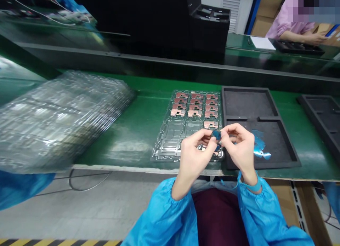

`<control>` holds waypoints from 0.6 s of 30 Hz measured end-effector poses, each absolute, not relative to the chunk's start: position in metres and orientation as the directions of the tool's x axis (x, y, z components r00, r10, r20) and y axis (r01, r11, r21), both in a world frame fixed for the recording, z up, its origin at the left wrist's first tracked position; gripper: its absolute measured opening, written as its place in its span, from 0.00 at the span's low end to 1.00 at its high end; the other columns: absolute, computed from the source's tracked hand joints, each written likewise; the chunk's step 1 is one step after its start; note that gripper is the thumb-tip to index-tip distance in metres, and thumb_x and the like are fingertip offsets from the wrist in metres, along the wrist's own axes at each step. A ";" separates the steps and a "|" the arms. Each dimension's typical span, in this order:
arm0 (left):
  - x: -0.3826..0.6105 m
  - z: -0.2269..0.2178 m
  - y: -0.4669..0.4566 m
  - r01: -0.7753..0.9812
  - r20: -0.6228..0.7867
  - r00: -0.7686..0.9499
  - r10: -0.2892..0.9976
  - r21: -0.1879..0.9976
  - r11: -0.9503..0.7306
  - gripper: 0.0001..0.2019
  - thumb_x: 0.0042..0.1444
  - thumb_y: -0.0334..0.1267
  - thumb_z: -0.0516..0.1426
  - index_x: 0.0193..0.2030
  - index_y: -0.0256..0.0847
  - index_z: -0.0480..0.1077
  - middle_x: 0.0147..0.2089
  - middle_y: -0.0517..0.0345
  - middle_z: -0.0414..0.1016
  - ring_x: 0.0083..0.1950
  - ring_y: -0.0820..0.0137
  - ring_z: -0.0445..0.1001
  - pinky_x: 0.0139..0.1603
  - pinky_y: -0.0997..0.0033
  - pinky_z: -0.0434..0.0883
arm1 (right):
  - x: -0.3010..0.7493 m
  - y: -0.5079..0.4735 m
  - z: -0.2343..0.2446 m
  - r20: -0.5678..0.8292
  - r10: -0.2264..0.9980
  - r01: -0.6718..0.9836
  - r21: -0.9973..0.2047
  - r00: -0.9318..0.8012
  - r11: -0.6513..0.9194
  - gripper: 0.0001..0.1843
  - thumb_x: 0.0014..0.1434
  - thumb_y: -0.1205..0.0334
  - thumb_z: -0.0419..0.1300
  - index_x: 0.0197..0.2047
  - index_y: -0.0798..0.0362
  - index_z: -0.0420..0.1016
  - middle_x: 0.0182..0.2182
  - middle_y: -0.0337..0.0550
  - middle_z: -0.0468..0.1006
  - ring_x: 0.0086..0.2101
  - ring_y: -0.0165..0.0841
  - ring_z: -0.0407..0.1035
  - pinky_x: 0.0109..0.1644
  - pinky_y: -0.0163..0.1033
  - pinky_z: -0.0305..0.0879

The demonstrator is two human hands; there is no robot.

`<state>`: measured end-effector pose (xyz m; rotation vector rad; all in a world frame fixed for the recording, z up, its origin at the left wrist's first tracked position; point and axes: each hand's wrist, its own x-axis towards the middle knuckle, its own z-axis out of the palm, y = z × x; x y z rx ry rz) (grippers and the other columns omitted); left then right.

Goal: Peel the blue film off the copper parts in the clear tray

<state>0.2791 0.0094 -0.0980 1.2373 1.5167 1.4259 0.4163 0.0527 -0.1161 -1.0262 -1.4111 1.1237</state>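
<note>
My left hand (pixel 198 148) pinches a small circuit board (pixel 216 134) with a dark blue face between thumb and fingers. At its right edge, the thumb and fingertips of my right hand (pixel 237 143) are closed on it; whether they grip the board or a film on it is too small to tell. Both hands are over the right front of a clear plastic tray (pixel 170 141). Rows of copper-coloured boards (pixel 196 101) lie in that tray's back pockets, and a few parts show under my hands. Peeled pieces of blue film (pixel 259 145) lie in the black tray (pixel 281 139) beside it.
A tall stack of clear plastic trays (pixel 61 115) stands on the left of the green bench (pixel 132 129). Another black tray (pixel 322 113) is at the right. Behind a raised rail, a black box (pixel 209 30) stands, and a person in pink (pixel 285 23) works at the far right.
</note>
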 end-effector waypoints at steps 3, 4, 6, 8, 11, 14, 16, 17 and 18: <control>0.279 -0.099 0.011 0.162 0.100 -0.308 0.946 0.985 -0.052 0.06 0.57 0.34 0.60 0.35 0.39 0.81 0.32 0.59 0.82 0.34 0.68 0.79 0.38 0.72 0.77 | 0.417 0.052 -0.116 0.214 0.967 0.045 -0.974 -0.137 0.221 0.03 0.61 0.63 0.68 0.40 0.49 0.80 0.36 0.38 0.81 0.35 0.31 0.77 0.32 0.30 0.75; 0.279 -0.100 0.011 0.153 0.093 -0.311 0.946 0.987 -0.047 0.06 0.57 0.34 0.60 0.35 0.39 0.81 0.32 0.59 0.82 0.34 0.68 0.80 0.37 0.73 0.76 | 0.417 0.052 -0.116 0.218 0.966 0.047 -0.973 -0.142 0.226 0.04 0.61 0.63 0.68 0.41 0.49 0.80 0.37 0.38 0.81 0.36 0.31 0.78 0.32 0.30 0.75; 0.279 -0.101 0.013 0.129 0.079 -0.315 0.946 0.991 -0.040 0.06 0.57 0.35 0.60 0.35 0.39 0.81 0.32 0.59 0.82 0.34 0.69 0.79 0.37 0.73 0.76 | 0.417 0.052 -0.117 0.225 0.962 0.047 -0.971 -0.153 0.235 0.05 0.61 0.64 0.68 0.42 0.49 0.80 0.38 0.38 0.81 0.37 0.31 0.78 0.33 0.30 0.75; 0.279 -0.103 0.014 0.105 0.068 -0.329 0.942 0.994 -0.035 0.06 0.56 0.35 0.61 0.34 0.39 0.80 0.32 0.59 0.82 0.34 0.70 0.79 0.36 0.74 0.76 | 0.417 0.051 -0.119 0.226 0.960 0.046 -0.971 -0.165 0.236 0.07 0.60 0.64 0.68 0.43 0.48 0.79 0.40 0.38 0.80 0.36 0.30 0.77 0.34 0.31 0.75; 0.281 -0.105 0.016 0.074 0.053 -0.356 0.933 0.997 -0.028 0.04 0.55 0.35 0.62 0.33 0.39 0.79 0.30 0.60 0.80 0.32 0.71 0.78 0.35 0.75 0.76 | 0.415 0.051 -0.121 0.218 0.960 0.042 -0.973 -0.173 0.229 0.11 0.59 0.65 0.69 0.45 0.48 0.77 0.41 0.37 0.79 0.35 0.30 0.75 0.34 0.32 0.74; 0.282 -0.106 0.017 0.031 0.034 -0.350 0.936 0.999 -0.025 0.03 0.53 0.35 0.64 0.33 0.39 0.79 0.30 0.60 0.80 0.32 0.71 0.77 0.33 0.76 0.77 | 0.413 0.051 -0.124 0.206 0.964 0.006 -0.978 -0.167 0.209 0.11 0.58 0.65 0.69 0.44 0.47 0.75 0.41 0.37 0.77 0.35 0.30 0.73 0.34 0.33 0.73; 0.282 -0.107 0.017 -0.012 0.015 -0.327 0.945 1.000 -0.020 0.04 0.53 0.35 0.64 0.35 0.39 0.80 0.32 0.59 0.81 0.34 0.70 0.79 0.35 0.75 0.78 | 0.412 0.053 -0.125 0.188 0.968 -0.044 -0.982 -0.165 0.183 0.10 0.59 0.64 0.69 0.43 0.48 0.75 0.40 0.37 0.77 0.35 0.30 0.73 0.36 0.34 0.73; 0.281 -0.107 0.016 -0.037 0.004 -0.307 0.952 0.999 -0.016 0.05 0.53 0.35 0.63 0.37 0.39 0.81 0.33 0.58 0.82 0.35 0.69 0.80 0.37 0.74 0.79 | 0.411 0.054 -0.126 0.178 0.971 -0.073 -0.983 -0.162 0.169 0.10 0.60 0.63 0.70 0.44 0.48 0.75 0.40 0.37 0.77 0.35 0.31 0.73 0.37 0.35 0.73; 0.281 -0.108 0.015 -0.065 -0.009 -0.283 0.959 0.998 -0.009 0.07 0.54 0.34 0.64 0.39 0.38 0.82 0.35 0.57 0.84 0.37 0.69 0.81 0.39 0.74 0.80 | 0.411 0.055 -0.127 0.170 0.973 -0.100 -0.983 -0.154 0.156 0.10 0.60 0.62 0.70 0.44 0.48 0.75 0.39 0.37 0.77 0.36 0.31 0.74 0.38 0.36 0.73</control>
